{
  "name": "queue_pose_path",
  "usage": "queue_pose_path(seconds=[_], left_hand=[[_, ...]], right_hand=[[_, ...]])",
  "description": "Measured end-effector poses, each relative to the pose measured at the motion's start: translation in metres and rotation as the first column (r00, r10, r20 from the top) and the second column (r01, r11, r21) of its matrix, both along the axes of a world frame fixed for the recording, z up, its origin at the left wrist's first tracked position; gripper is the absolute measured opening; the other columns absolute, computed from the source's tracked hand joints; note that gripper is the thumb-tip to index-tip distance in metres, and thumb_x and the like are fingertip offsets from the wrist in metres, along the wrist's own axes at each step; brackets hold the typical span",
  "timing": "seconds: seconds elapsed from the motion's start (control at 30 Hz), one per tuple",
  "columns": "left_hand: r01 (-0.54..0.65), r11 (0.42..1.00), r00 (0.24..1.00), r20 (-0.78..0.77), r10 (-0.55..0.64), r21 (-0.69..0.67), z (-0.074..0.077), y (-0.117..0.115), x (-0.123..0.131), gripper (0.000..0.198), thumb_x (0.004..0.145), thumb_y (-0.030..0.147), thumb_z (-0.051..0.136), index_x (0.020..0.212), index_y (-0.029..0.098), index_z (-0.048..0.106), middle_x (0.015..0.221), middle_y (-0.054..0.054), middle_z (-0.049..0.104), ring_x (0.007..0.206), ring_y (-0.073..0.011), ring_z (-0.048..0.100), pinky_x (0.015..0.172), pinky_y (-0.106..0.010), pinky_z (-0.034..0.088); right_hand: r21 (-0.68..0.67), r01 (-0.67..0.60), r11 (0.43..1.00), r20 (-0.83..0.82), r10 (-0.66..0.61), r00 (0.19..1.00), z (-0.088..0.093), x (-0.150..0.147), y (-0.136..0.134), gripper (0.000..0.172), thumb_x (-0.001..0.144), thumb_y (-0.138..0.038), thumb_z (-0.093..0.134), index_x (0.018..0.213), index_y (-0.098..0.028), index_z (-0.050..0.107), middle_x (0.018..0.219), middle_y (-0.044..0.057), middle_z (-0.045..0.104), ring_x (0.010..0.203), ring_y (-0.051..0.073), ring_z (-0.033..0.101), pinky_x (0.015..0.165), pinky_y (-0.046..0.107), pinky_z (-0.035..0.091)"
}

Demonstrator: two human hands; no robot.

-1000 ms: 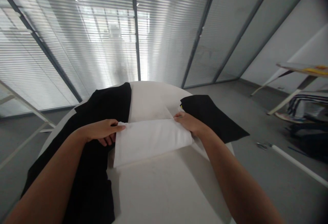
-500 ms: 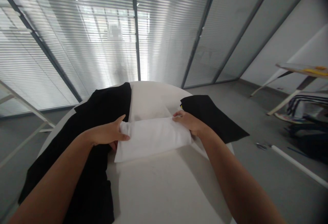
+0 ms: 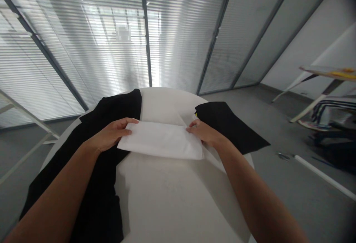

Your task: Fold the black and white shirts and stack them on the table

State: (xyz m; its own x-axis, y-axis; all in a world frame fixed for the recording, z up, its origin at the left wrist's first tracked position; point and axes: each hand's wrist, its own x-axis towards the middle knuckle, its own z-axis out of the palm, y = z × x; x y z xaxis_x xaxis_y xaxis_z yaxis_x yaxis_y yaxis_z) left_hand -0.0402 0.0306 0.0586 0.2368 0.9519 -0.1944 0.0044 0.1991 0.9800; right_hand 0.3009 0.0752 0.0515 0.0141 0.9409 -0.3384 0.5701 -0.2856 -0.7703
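Left hand (image 3: 109, 135) fingers flat on 1 folded white cloth (image 3: 161, 141); right hand (image 3: 201, 132) fingers at edge, grip unclear.

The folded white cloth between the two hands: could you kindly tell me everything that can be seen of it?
The folded white cloth is a roughly rectangular band of smooth, matte, soft-looking fabric, lying flat on a pale round table. The left hand's fingers rest on its left end, and the right hand's fingers on its right end. Its exact material cannot be told.
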Motion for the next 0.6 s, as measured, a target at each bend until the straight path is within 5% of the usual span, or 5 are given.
queue_pose_path(seconds=[0.17,0.33,0.5,0.6], left_hand=[[-0.183,0.980,0.980,0.095,0.175,0.076,-0.026,0.012,0.000,0.024,0.058,0.017,0.073,0.073,0.018,0.055,0.064,0.006,0.055,0.045,-0.0075,0.049,0.039,-0.018,0.033],[-0.263,0.957,0.955,0.175,0.240,0.123,-0.028,0.013,0.001,0.022,0.053,0.014,0.068,0.064,0.018,0.049,0.058,0.007,0.050,0.045,-0.0073,0.046,0.039,-0.018,0.031],[-0.382,0.922,0.904,0.231,0.359,0.064,-0.023,0.017,0.005,0.021,0.049,0.010,0.060,0.064,0.020,0.050,0.057,0.006,0.050,0.047,-0.0088,0.047,0.042,-0.020,0.035],[-0.477,0.871,0.866,0.104,0.489,-0.122,-0.025,0.024,0.011,0.013,0.061,0.024,0.063,0.069,0.020,0.053,0.058,0.004,0.052,0.048,-0.0122,0.051,0.045,-0.024,0.040]], right_hand=[[0.020,-0.049,0.999,-0.013,0.049,0.999,-0.004,0.002,0.001,0.030,0.078,-0.024,0.065,0.106,-0.020,0.055,0.078,0.002,0.058,0.059,0.014,0.052,0.050,0.025,0.037],[0.210,-0.102,0.972,-0.108,0.127,0.986,-0.015,0.008,0.008,0.044,0.065,-0.015,0.072,0.105,-0.021,0.056,0.083,0.002,0.058,0.068,0.015,0.056,0.057,0.026,0.042],[0.178,0.059,0.982,-0.408,0.019,0.913,-0.023,0.005,0.016,0.040,0.062,-0.014,0.067,0.099,-0.024,0.053,0.085,0.000,0.056,0.064,0.014,0.055,0.053,0.025,0.041],[0.146,0.165,0.976,-0.482,-0.075,0.873,-0.028,-0.002,0.019,0.040,0.058,-0.013,0.064,0.095,-0.023,0.052,0.083,-0.001,0.054,0.065,0.014,0.055,0.053,0.025,0.042]])
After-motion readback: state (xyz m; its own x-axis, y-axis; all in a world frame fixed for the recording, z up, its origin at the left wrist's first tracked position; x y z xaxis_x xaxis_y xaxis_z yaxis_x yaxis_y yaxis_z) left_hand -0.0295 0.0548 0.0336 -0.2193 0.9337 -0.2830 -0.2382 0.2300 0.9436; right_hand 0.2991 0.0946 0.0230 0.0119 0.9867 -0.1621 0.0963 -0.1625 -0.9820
